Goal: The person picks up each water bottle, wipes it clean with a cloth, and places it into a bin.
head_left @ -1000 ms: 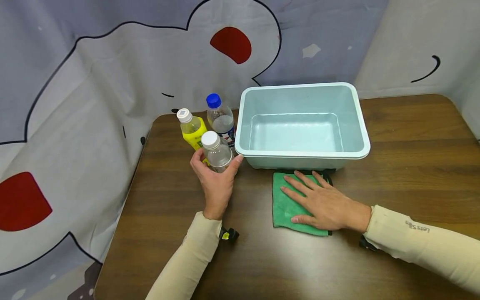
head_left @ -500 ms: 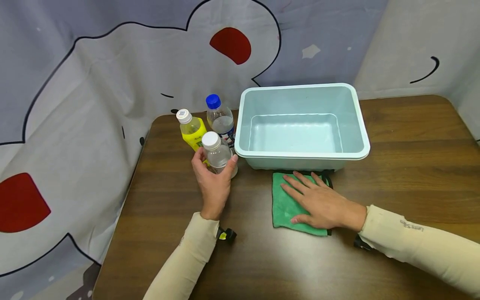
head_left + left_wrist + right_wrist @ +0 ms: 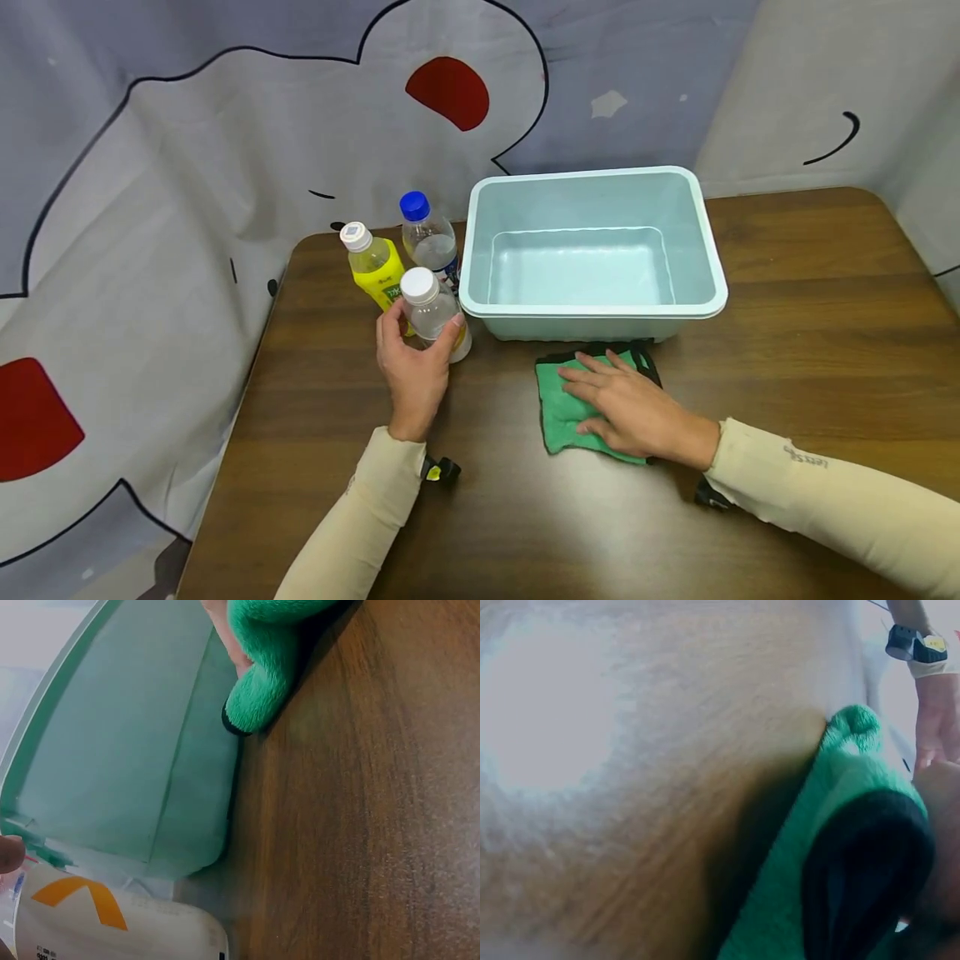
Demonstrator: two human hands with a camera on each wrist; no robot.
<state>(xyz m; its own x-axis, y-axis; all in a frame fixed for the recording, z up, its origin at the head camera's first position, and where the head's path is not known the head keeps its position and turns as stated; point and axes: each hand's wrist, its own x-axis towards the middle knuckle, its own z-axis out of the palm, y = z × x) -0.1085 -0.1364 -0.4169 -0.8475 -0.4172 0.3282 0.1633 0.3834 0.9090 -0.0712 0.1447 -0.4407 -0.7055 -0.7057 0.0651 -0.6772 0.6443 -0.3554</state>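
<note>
My left hand (image 3: pixel 411 371) grips a clear plastic bottle (image 3: pixel 430 315) with a white cap, thumb on its right side and fingers on its left. In the left wrist view its white label with an orange mark (image 3: pixel 80 892) shows beside the tub. A yellow-labelled bottle (image 3: pixel 381 275) and a blue-capped bottle (image 3: pixel 433 246) stand just behind it. On the right, my right hand (image 3: pixel 637 412) gathers a green cloth (image 3: pixel 553 408) with black edging on the tabletop. The cloth is bunched up in both wrist views; the fingertips are partly hidden in its folds.
A pale blue-green tub (image 3: pixel 592 310) stands at the back of the brown wooden table (image 3: pixel 525 517), right of the bottles and directly behind the cloth. A printed curtain (image 3: pixel 247 167) hangs behind the table and along its left side.
My right fingers have drawn together, and the cloth, flat before, is now rumpled under them. The left hand's bottle has shifted slightly toward me. The whole head view has moved slightly left.
</note>
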